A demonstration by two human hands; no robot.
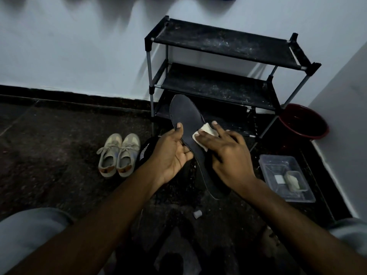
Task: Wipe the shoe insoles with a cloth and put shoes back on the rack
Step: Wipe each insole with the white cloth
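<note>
Dark insole (pixel 188 120), long axis toward rack (pixel 218 42): left hand (pixel 170 155) pinches its left edge; right hand (pixel 224 153), fingers spread, presses cloth (pixel 207 129) onto it.

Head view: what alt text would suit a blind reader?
A person's left hand holds a dark insole while the right hand presses a white cloth on it. A black shoe rack stands behind, grey sneakers on the floor.

home entryway corner: black shoe rack (pixel 224 62) against painted wall (pixel 79 46), sneakers (pixel 118 155) on dark stone floor (pixel 49 145), red bucket (pixel 303 122) beside the rack.
</note>
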